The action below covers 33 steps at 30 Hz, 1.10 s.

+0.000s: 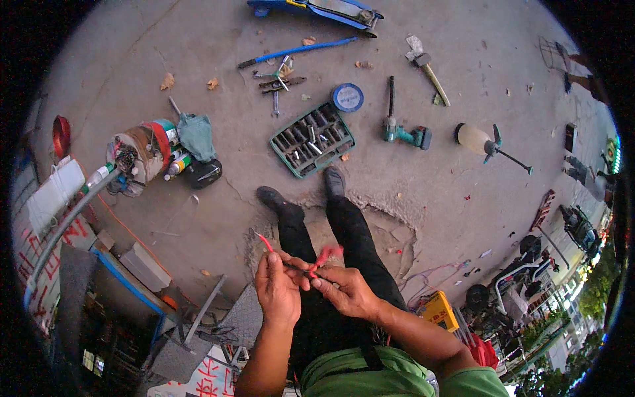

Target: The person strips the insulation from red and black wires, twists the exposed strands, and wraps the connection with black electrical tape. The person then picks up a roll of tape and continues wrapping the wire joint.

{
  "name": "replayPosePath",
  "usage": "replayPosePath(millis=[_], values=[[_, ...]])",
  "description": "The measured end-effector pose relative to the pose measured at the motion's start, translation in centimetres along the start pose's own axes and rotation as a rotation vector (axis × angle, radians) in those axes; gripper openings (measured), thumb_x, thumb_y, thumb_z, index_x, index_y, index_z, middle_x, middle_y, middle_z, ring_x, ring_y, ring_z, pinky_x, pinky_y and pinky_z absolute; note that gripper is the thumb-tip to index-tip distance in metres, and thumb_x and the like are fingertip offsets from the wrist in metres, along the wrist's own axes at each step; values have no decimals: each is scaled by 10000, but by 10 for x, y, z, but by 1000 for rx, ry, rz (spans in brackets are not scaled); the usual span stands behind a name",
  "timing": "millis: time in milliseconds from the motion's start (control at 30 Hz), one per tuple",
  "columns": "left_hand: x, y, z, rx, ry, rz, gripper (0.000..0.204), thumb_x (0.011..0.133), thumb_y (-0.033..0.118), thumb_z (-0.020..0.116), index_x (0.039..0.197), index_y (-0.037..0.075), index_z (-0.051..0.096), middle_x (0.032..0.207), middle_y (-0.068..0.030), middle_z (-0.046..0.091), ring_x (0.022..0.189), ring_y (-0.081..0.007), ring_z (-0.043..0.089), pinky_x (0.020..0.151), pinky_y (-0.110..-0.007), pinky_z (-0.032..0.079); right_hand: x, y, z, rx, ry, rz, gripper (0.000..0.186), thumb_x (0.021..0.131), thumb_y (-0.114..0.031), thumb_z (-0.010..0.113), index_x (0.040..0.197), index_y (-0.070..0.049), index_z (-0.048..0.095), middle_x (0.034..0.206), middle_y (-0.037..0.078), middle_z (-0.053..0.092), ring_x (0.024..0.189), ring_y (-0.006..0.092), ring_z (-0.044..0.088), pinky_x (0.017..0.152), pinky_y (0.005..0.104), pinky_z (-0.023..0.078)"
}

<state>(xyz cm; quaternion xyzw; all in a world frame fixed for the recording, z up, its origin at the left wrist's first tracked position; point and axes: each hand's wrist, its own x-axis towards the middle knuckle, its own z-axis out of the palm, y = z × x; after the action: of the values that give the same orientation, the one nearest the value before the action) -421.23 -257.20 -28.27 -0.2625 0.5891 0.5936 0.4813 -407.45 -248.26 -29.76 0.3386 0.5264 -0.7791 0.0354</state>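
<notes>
Both of my hands are close together in front of my legs, fingers closed on a thin dark and red piece (264, 241), possibly a wire. My left hand (278, 288) pinches it, and a red length with a fine tip sticks up past the fingers. Beside it my right hand (340, 291) grips the same piece, where a blurred red part (329, 256) rises over the fingers. What lies between the fingertips is too small to make out.
On the concrete ahead lie a socket case (297, 159), round tin (347, 97), drill (413, 136), hammer (421, 61), pump sprayer (473, 139) and blue jack (337, 12). A cluttered bucket (135, 159) stands left, a yellow box (436, 311) right. People (579, 175) are at the right edge.
</notes>
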Motion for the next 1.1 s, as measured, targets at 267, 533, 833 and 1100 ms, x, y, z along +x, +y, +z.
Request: replayPosePath(millis=[267, 533, 833, 1100], values=[[3, 5, -12, 337, 5, 240, 289, 1064, 311, 445, 1000, 38, 516, 881, -116, 671, 791, -200, 668, 719, -322, 525, 5, -5, 26, 148, 65, 288, 207, 996, -213, 611, 982, -7, 616, 753, 101, 617, 661, 138, 556, 586, 319, 464], [-2, 10, -31, 409, -12, 227, 286, 1059, 302, 445, 976, 36, 509, 844, -121, 666, 698, -170, 610, 716, -337, 525, 9, -14, 35, -44, -67, 162, 269, 1032, -210, 505, 1141, 3, 629, 802, 185, 654, 708, 251, 649, 640, 394, 502], [17, 6, -78, -54, 363, 235, 297, 1017, 402, 537, 1004, 105, 530, 780, -5, 513, 715, -144, 528, 700, -373, 502, 22, 7, 41, 226, 144, 393, 372, 1078, -292, 422, 1177, -5, 637, 809, 41, 621, 726, 116, 575, 687, 277, 488], [-17, 8, -146, -294, 532, 296, 277, 1020, 378, 547, 996, 102, 532, 744, -8, 497, 638, -138, 478, 635, -361, 478, 28, -23, 74, 96, -134, 293, 293, 1057, -236, 483, 1101, 6, 642, 822, 52, 622, 745, 141, 588, 693, 305, 490]])
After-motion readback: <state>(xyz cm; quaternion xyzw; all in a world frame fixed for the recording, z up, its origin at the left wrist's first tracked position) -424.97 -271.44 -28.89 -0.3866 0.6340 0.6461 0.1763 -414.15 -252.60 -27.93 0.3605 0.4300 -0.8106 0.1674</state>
